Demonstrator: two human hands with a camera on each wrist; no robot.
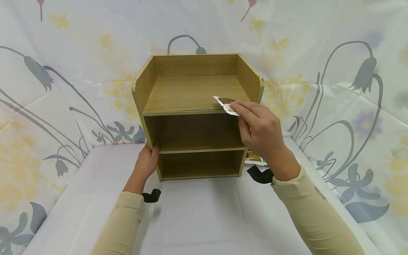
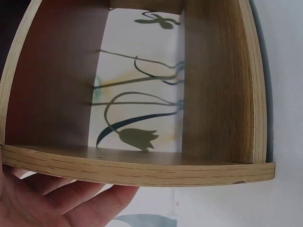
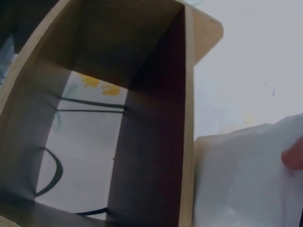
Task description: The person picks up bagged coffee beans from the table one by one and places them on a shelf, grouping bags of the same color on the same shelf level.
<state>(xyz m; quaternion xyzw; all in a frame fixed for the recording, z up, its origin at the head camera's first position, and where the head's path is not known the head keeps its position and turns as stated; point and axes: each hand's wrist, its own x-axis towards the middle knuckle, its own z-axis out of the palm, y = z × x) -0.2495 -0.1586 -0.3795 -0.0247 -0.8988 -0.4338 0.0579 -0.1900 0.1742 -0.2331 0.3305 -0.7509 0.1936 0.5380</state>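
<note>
A small wooden shelf unit (image 1: pixel 191 94) with a walled top and two lower compartments stands before me. My left hand (image 1: pixel 147 162) grips its left side panel low down, the thumb at the front edge. In the left wrist view the fingers (image 2: pixel 102 203) lie along the panel's outer face. My right hand (image 1: pixel 262 129) pinches a flat white packet (image 1: pixel 224 102) with a brown and yellow print, held over the front right of the top shelf. The packet's plain white side (image 3: pixel 241 177) fills the lower right of the right wrist view.
Another printed packet (image 1: pixel 255 158) lies on the white-covered table (image 1: pixel 197 212), right of the unit and partly hidden by my right arm. Flower-patterned cloth (image 1: pixel 302 53) hangs behind and at both sides. Black straps (image 1: pixel 259 174) hang by my wrists.
</note>
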